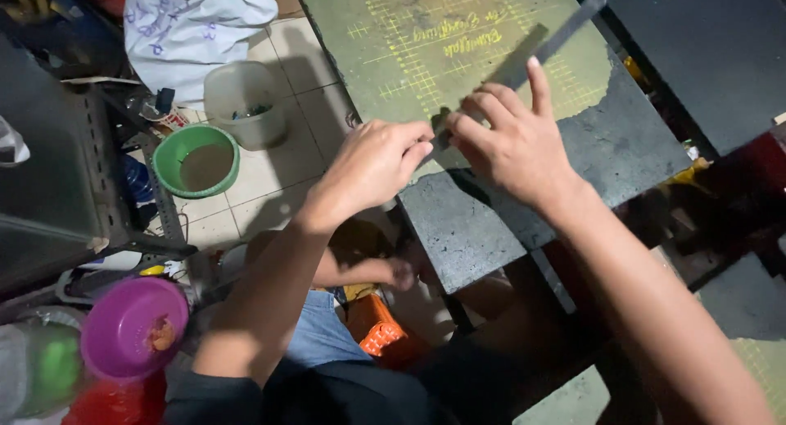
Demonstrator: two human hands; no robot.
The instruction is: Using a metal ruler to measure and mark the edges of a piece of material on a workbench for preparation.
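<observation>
Worn green cutting mat (458,32) covers a dark worktable above a cluttered tiled floor. I see my left hand (372,165) pinching the near end of a long metal strip (540,48), my right hand (508,138) pressing it flat, fingers spread. Steadying seems underway; any further move calls for firm, even pressure.

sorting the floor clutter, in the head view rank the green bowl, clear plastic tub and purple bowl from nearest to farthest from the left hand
From the left hand:
1. Clear plastic tub, on the floor tiles, up and left.
2. Green bowl, just beyond it, further left.
3. Purple bowl, far down at the lower left.
</observation>
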